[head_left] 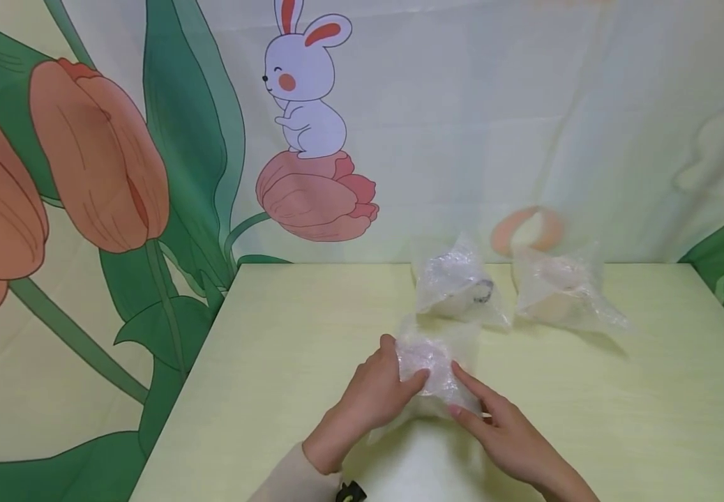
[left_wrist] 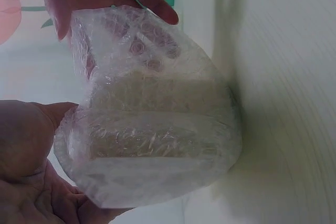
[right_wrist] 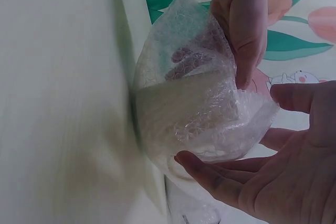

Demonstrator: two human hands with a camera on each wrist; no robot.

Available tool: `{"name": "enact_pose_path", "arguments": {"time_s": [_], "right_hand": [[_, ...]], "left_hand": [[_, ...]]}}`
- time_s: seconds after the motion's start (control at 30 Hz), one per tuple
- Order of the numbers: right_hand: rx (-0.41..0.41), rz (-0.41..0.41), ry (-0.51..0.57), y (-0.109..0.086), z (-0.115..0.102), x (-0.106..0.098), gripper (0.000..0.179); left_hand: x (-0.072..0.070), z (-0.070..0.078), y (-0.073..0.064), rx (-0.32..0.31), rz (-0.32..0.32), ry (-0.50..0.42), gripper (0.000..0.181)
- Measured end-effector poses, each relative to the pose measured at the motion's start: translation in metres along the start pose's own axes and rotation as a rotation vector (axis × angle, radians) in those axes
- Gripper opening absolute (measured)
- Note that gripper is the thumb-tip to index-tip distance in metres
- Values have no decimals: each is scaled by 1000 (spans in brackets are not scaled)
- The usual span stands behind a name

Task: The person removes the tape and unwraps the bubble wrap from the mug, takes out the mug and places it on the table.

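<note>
A bubble-wrapped package [head_left: 434,369] stands on the table between both hands, a beige shape showing dimly through its wrap. My left hand [head_left: 371,390] holds it from the left, thumb over the top and fingers down the far side. From the right, my right hand [head_left: 500,425] holds its near right side between thumb and fingers. In the left wrist view, the crinkled bubble wrap [left_wrist: 157,129] bunches at the top, with the right hand's fingers visible through it. The right wrist view shows left-hand fingers behind the clear wrap [right_wrist: 173,40].
Behind it, two more bubble-wrapped packages stand at the table's back edge: one [head_left: 456,279] with a dark ring-like mark, another [head_left: 559,289] to its right. A printed cloth [head_left: 437,125] with a rabbit and tulips hangs behind the pale table [head_left: 274,335].
</note>
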State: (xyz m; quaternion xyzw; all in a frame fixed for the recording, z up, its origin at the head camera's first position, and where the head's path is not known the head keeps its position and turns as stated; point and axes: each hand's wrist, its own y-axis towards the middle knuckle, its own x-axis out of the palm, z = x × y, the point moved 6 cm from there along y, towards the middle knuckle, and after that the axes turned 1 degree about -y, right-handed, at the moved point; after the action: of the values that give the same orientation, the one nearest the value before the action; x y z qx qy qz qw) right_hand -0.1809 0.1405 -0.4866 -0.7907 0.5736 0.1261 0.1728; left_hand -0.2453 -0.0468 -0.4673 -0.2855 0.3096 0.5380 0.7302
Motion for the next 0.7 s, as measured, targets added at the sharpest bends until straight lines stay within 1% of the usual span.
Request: {"name": "enact_pose_path", "arguments": {"time_s": [0.17,0.3,0.4,0.6,0.7], "right_hand": [[24,16,-3,-5,5,-11,64],[54,28,-6,-8,10,-15,64],[53,28,-2,-8,13,-17,64],[15,43,4,-8,17,-21,63],[33,55,1,-8,20,-22,63]], "left_hand": [[8,10,4,7,-18,26,79],[13,16,6,20,-25,50,81],[15,18,8,28,-22,70,81],[19,22,12,38,-4,107,79],[21,23,13,35,-1,115,78]]}}
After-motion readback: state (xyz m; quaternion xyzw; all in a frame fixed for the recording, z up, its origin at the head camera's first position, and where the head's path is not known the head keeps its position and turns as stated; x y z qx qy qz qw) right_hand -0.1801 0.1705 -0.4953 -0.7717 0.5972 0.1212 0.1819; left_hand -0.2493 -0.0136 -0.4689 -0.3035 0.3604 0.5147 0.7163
